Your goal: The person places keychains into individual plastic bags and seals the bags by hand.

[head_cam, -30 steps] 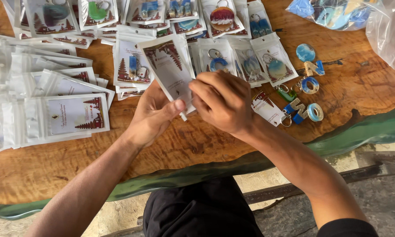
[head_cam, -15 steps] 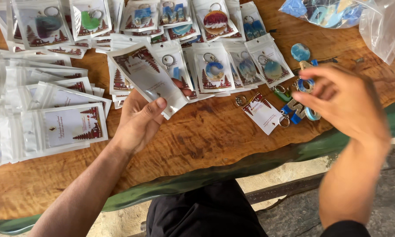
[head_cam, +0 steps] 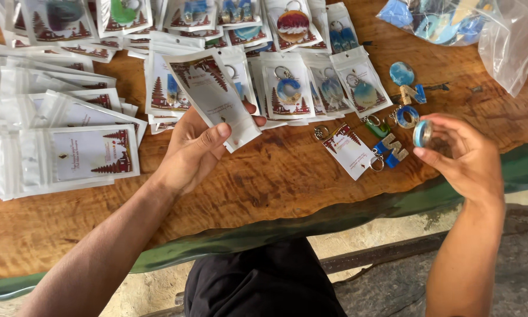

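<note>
Packets beyond the left hand: a spread of clear packets [head_cam: 70, 155] with printed cards lies on the wooden table [head_cam: 276, 176], out past the left hand's knuckle side and above it.
Left hand: the left hand [head_cam: 190, 149] is half closed, thumb pressed on the front of a clear packet [head_cam: 214, 97], fingers curled behind it; the packet stands tilted above the palm.
Packet in hand: it holds a white card with a dark red pattern at its top corner; whether anything else is inside, I cannot tell.
Between the hands: a loose card [head_cam: 349, 149] lies flat on the wood, and just beside it, toward the right hand, loose keyrings [head_cam: 393, 149] shaped like letters, blue and pale.
Right hand: the right hand [head_cam: 461, 155] is partly closed, fingertips pinching a small round blue ring [head_cam: 422, 133] held on edge, lifted off the table.
Beyond the right hand: a clear plastic bag [head_cam: 499, 35] with blue pieces lies well above its fingers.
</note>
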